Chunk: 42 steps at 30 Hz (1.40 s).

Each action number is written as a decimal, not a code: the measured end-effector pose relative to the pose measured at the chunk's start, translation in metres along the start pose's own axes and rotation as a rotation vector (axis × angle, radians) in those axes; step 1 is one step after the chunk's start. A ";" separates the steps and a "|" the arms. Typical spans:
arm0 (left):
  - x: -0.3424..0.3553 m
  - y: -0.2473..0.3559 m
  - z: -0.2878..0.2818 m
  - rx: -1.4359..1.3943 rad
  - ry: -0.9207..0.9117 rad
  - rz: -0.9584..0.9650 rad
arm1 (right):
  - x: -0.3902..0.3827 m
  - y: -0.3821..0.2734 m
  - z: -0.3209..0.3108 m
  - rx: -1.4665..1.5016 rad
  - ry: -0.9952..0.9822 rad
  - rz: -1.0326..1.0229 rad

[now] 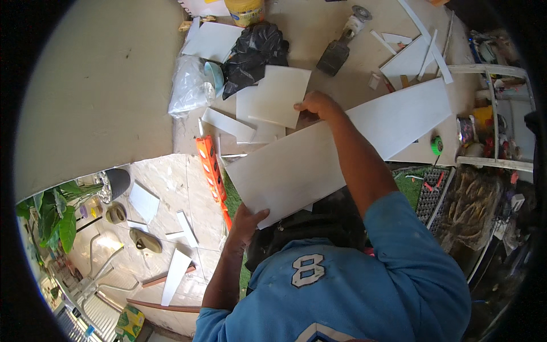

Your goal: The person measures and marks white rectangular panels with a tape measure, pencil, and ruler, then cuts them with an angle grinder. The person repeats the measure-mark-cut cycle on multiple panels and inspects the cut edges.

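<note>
"One long, flat, white rectangular board [290, 179]: where is it?"
"Under the right forearm [364, 154], its near left corner gripped by the left hand [246, 222]."
"And the right hand [319, 105]?"
"Gripping the right edge of a smaller, squarish white panel [280, 94] beyond."

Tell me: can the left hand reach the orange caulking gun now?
Probably yes: the orange caulking gun is beside the left hand, mostly uncovered, though that hand would likely first release the long white panel.
</note>
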<state>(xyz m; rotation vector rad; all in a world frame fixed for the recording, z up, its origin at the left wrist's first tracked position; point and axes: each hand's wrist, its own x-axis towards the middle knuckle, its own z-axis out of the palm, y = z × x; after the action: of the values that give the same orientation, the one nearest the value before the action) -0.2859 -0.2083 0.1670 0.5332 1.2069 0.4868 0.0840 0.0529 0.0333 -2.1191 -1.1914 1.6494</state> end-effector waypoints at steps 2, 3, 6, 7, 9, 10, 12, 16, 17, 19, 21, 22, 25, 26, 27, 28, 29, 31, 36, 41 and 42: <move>-0.002 -0.005 0.006 0.071 0.065 0.100 | 0.004 0.000 0.011 -0.032 -0.023 0.046; -0.004 -0.007 0.008 0.106 0.090 0.149 | 0.005 0.001 0.018 0.040 -0.074 0.079; -0.012 -0.014 0.011 0.186 0.128 0.239 | 0.009 0.003 0.030 -0.237 -0.058 0.045; -0.016 -0.016 0.012 0.210 0.132 0.255 | 0.008 0.005 0.031 -0.388 -0.020 0.034; -0.024 -0.021 0.015 0.242 0.201 0.226 | 0.007 0.008 0.032 -0.608 -0.022 0.036; -0.026 -0.023 0.018 0.257 0.237 0.213 | 0.006 0.007 0.032 -0.721 -0.026 0.063; -0.026 -0.025 0.022 0.336 0.285 0.301 | 0.004 0.002 0.032 -0.712 -0.065 0.016; -0.009 -0.015 0.020 0.380 0.275 0.369 | -0.002 -0.019 0.024 -0.605 -0.030 -0.047; -0.003 -0.011 0.017 0.413 0.269 0.382 | -0.006 -0.025 0.019 -0.612 0.104 -0.148; 0.009 -0.006 0.012 0.470 0.245 0.410 | -0.020 -0.027 0.001 -0.620 0.395 -0.315; 0.035 0.002 0.008 0.499 0.252 0.454 | -0.034 -0.029 -0.023 -0.500 0.509 -0.541; 0.048 0.003 0.005 0.504 0.256 0.426 | -0.044 -0.027 -0.035 -0.452 0.554 -0.605; 0.099 0.003 -0.005 0.583 0.278 0.481 | -0.085 -0.004 -0.066 -0.320 0.701 -0.700; 0.120 0.002 -0.011 0.740 0.378 0.391 | -0.097 0.007 -0.068 -0.288 0.725 -0.739; 0.139 0.001 -0.018 0.875 0.447 0.422 | -0.111 0.020 -0.072 -0.261 0.763 -0.766; 0.155 -0.003 -0.026 0.914 0.526 0.576 | -0.131 0.043 -0.080 -0.234 0.818 -0.736; 0.181 0.002 -0.033 0.864 0.507 0.484 | -0.144 0.064 -0.077 -0.197 0.887 -0.744; 0.209 0.000 -0.039 0.359 0.398 0.564 | -0.172 0.113 -0.075 -0.206 0.969 -0.735; 0.226 0.020 -0.025 0.411 0.309 0.567 | -0.236 0.242 -0.091 -0.123 1.001 -0.363; 0.219 0.032 -0.018 0.639 0.443 0.463 | -0.244 0.340 -0.144 -0.158 1.230 0.114; 0.220 0.033 -0.020 0.580 0.458 0.417 | -0.243 0.354 -0.157 -0.161 1.258 0.165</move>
<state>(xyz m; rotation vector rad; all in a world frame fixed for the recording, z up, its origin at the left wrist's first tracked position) -0.2453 -0.0455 0.0200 1.2339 1.6962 0.6325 0.3755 -0.2988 0.0528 -2.6044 -0.6929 0.0127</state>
